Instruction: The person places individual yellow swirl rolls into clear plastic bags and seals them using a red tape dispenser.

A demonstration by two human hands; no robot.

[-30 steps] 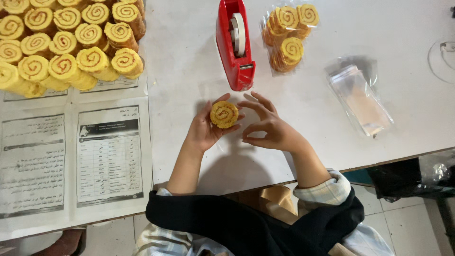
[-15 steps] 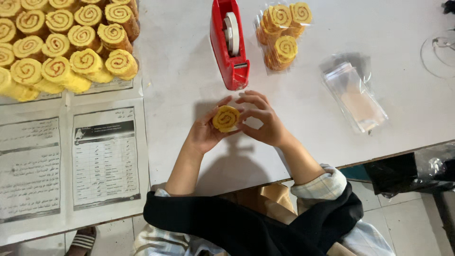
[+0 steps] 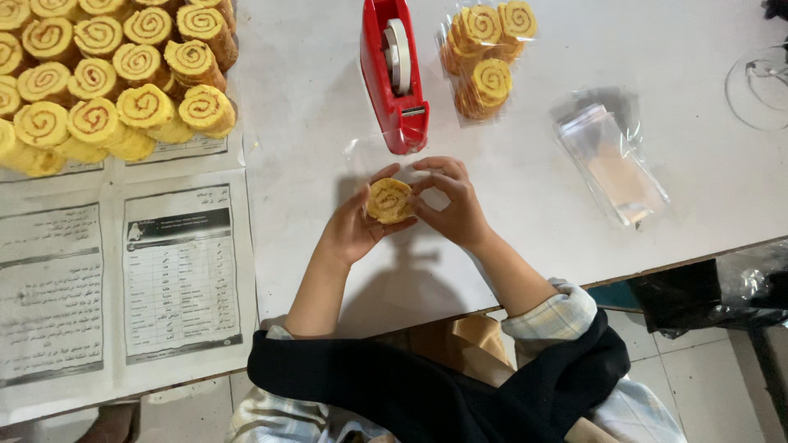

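A round yellow swirl cookie [image 3: 388, 200], wrapped in clear plastic, sits between both my hands just above the white table [image 3: 312, 123]. My left hand [image 3: 355, 228] cups it from below and the left. My right hand [image 3: 450, 205] pinches its right edge with fingertips. A red tape dispenser [image 3: 395, 75] stands just beyond my hands.
A heap of unwrapped swirl cookies [image 3: 107, 78] lies on newspaper [image 3: 123, 279] at the far left. Several wrapped cookies [image 3: 486, 57] rest beyond the dispenser to the right. A stack of empty clear bags [image 3: 614, 164] lies at the right. The table's front edge runs near my elbows.
Both hands with the cookie have stayed in the same spot near the dispenser; my right fingers have shifted slightly along the cookie's edge.
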